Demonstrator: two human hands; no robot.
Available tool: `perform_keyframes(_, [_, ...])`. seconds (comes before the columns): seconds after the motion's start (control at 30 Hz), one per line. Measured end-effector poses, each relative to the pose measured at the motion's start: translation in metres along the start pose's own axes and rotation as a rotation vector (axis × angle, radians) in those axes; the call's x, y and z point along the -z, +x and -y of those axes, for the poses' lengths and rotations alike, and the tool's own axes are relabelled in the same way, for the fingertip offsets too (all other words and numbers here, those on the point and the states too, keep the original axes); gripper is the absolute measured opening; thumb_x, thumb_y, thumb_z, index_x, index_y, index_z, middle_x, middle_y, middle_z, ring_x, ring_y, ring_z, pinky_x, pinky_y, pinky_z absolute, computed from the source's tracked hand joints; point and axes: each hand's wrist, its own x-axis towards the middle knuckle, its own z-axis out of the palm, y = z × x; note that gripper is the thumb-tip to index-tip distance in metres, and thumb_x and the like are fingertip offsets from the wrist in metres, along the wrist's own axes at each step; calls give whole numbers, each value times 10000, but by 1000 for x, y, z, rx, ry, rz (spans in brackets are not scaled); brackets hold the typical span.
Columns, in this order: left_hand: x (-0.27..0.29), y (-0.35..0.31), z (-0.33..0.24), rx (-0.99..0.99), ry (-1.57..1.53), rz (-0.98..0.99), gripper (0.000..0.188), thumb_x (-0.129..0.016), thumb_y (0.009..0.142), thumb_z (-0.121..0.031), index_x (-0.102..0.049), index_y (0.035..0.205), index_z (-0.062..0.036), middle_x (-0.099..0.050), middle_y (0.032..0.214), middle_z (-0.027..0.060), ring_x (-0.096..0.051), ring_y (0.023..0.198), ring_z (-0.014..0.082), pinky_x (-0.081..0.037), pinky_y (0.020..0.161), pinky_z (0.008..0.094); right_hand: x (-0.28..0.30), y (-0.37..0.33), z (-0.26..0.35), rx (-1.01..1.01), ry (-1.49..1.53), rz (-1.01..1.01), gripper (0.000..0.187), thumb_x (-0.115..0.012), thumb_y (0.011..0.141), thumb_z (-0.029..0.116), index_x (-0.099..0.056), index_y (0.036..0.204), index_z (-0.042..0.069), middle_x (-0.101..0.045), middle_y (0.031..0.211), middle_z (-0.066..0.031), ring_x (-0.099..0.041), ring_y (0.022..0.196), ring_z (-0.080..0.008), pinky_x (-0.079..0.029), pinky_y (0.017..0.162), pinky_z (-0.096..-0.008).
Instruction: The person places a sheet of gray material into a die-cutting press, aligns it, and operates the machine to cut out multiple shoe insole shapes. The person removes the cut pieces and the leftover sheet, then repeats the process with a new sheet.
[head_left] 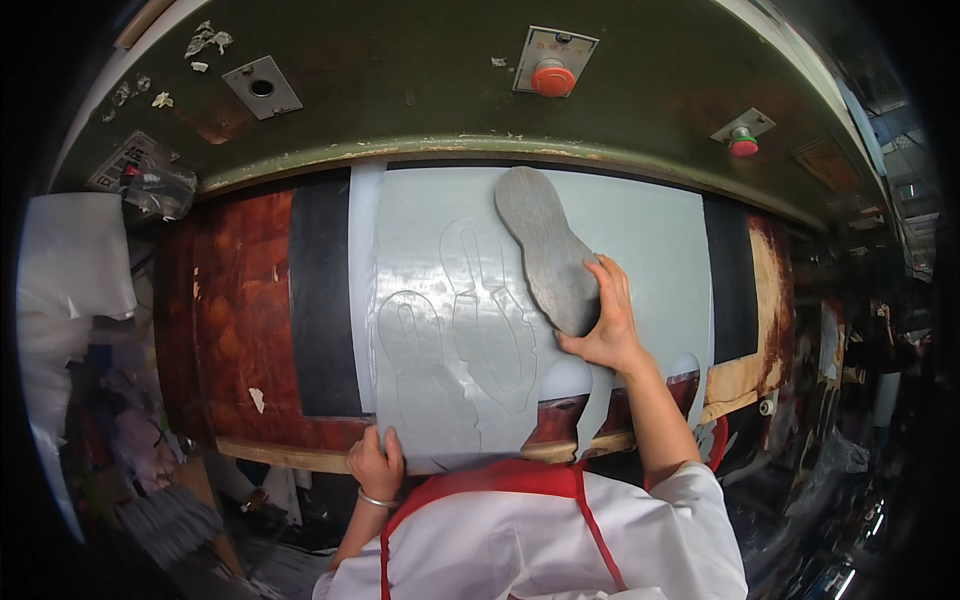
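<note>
A grey sheet (650, 235) with a glossy patch lies across the work table. On it rests a dull grey sole-shaped block (545, 245), tilted with its lower end to the right. My right hand (612, 328) grips that lower end, thumb on the near edge and fingers along the right side. At the sheet's near left corner my left hand (376, 466) is closed with curled fingers on the edge. Several sole-shaped outlines (490, 345) show in the sheet left of the block. Near my right forearm the sheet's near edge has curved cut-outs and a narrow strip (594, 410).
A green machine beam (400, 85) spans the far side, carrying a red push button (552, 78) and a smaller red-green one (742, 142). Brown, worn boards (225, 310) flank black pads (325, 300). Pale sheeting (75, 265) hangs at the left.
</note>
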Motion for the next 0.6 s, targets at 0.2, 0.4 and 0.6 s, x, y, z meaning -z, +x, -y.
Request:
perform_keyframes(0.2, [-13,52,-6,-5,-23,-48,172,-622,849,-181,-567,775,-36,-528,562,170,-529,505,366,-382,473,449,-2,40,-35,-4,14,-21,1025,-818,558,232,-280,1402,9,-338,1360,-260,-310,1290,-424,-303,1068,-467])
perform_keyframes(0.4, [-31,119,-11,-2,3,-107,173,-607,870,-192,-601,806,-31,-540,578,177,-536,520,375,-387,483,450,93,128,-88,-264,-182,-856,688,-520,934,283,-188,1423,-70,-265,1441,-287,-275,1322,-414,-219,1086,-463])
perform_keyframes(0.6, [-49,206,-21,84,-40,-126,228,-542,922,-201,-592,778,-31,-543,606,193,-538,545,396,-383,488,455,112,175,-120,-272,-361,-876,915,-501,914,461,-27,1396,-155,-54,1446,-390,-59,1373,-488,-78,1124,-512])
